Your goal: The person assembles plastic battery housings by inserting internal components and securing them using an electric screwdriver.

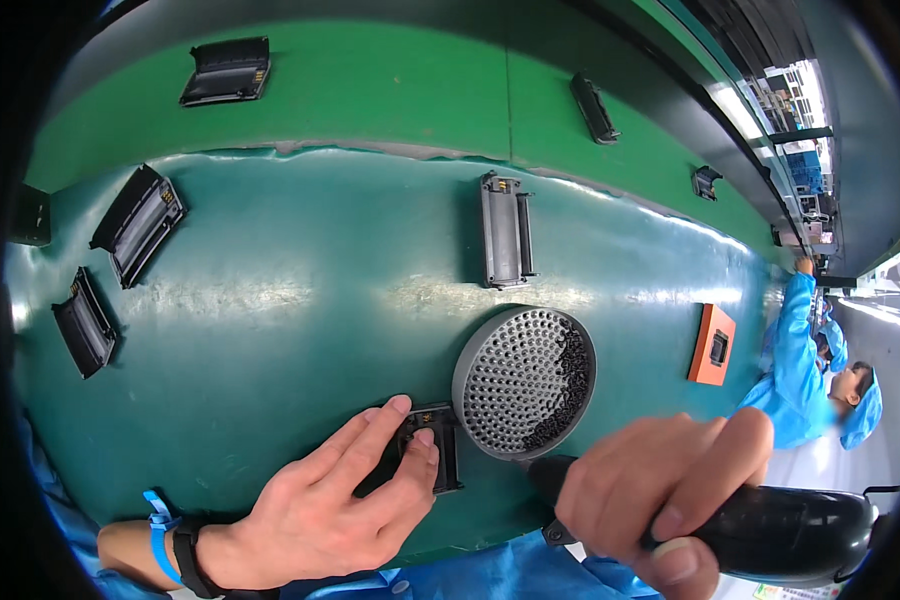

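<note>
My left hand rests over a black plastic housing on the bench, its fingertips on the housing's upper part and its thumb hidden. Part of the housing lies under the fingers. In my right hand is a black electric screwdriver, gripped around its body. The tool's nose points left toward the lower rim of a round grey screw tray; its tip is hard to make out there. Rows of small holes fill the tray, and loose dark screws are heaped along its right side. Tray and housing sit side by side.
A similar black housing lies beyond the tray, and two more lie at left. Others sit on the bright green strip behind the mat. An orange block lies at right. A co-worker in blue is at far right.
</note>
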A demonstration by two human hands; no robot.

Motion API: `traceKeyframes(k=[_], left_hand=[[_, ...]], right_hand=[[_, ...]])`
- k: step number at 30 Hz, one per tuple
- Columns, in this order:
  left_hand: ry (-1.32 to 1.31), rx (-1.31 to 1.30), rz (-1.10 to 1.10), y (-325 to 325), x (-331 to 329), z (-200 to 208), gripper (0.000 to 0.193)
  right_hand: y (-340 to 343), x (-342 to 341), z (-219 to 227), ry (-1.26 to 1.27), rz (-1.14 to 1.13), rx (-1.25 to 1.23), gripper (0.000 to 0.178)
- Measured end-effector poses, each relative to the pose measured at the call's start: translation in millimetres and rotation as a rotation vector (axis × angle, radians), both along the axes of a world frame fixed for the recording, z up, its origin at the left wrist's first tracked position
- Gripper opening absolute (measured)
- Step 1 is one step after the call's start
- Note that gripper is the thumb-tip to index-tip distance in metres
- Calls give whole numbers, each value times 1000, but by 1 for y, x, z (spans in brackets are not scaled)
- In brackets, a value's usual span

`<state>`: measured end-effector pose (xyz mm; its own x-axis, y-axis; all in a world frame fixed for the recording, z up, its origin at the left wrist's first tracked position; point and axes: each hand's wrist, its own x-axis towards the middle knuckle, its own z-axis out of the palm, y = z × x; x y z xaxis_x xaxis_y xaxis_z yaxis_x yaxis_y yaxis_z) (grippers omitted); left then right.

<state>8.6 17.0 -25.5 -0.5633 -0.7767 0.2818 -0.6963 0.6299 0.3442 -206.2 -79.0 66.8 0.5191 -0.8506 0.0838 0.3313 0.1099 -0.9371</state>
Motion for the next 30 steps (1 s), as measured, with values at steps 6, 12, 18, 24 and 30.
traceKeyframes(k=[6,12,18,24,30], left_hand=[[8,-1,91,-2,0,3,21],[39,28,85,-2,2,2,23],[49,17,32,0,4,1,43],[42,13,58,-2,3,-6,41],[36,22,41,0,5,-5,40]], right_hand=[[7,2,-11,60,-118,-46,22],[-1,-1,-18,2,82,34,28],[-11,-8,7,287,356,88,24],[-22,-15,-13,-46,-160,-325,16],[-13,-4,-20,-26,-277,-420,17]])
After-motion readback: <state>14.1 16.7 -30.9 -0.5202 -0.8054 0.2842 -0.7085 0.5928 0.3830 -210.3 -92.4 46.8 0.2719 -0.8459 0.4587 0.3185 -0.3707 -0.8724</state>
